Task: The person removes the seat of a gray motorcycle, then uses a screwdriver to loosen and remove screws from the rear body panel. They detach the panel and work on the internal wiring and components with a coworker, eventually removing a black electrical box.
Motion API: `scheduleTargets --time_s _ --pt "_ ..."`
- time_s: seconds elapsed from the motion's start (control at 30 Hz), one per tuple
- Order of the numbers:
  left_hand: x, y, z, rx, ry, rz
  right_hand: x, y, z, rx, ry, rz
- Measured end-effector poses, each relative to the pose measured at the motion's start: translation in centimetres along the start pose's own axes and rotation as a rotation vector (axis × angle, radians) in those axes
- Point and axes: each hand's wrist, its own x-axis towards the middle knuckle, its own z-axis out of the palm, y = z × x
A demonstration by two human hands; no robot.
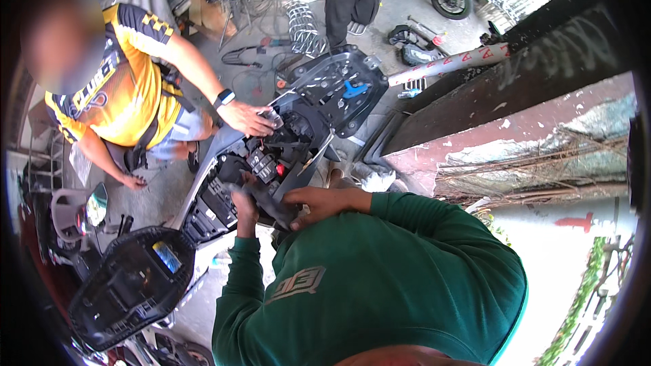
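An opened-up scooter (217, 193) stands before me, its black inner parts bared and a small red piece (280, 170) among them. Between my hands is a long dark grey piece (268, 205); I cannot tell whether it is cloth or plastic. My left hand (246, 205) is closed around its left side, over the scooter's frame. Close to my chest, my right hand (317, 206) grips the lower right end with bent fingers. Across the scooter, a co-worker's hand (245, 118) rests at its far edge, by a small greyish clear item (273, 118).
The raised seat (129, 291) hangs at the lower left, with a yellow-blue label. On a black plastic panel (325, 88) lies a blue tool (354, 89). A co-worker in yellow (129, 81) stands opposite; another person (352, 0) is farther back. A concrete wall (515, 142) rises right.
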Motion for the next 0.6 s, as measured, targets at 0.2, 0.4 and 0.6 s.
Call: scheduleTargets --time_s 0.2,0.4,0.6 --pt "2.2 0.4 -0.1 -0.149 -0.6 -0.03 -1.2 0.7 -1.1 0.136 0.221 -0.016" --pt "-0.5 0.1 1.3 -0.308 -0.833 -0.349 -1.8 0.9 -0.2 0.089 0.399 0.244" --pt "-2.0 -0.5 1.1 0.106 -0.559 -0.264 -2.1 2.9 0.4 -0.007 0.522 0.366"
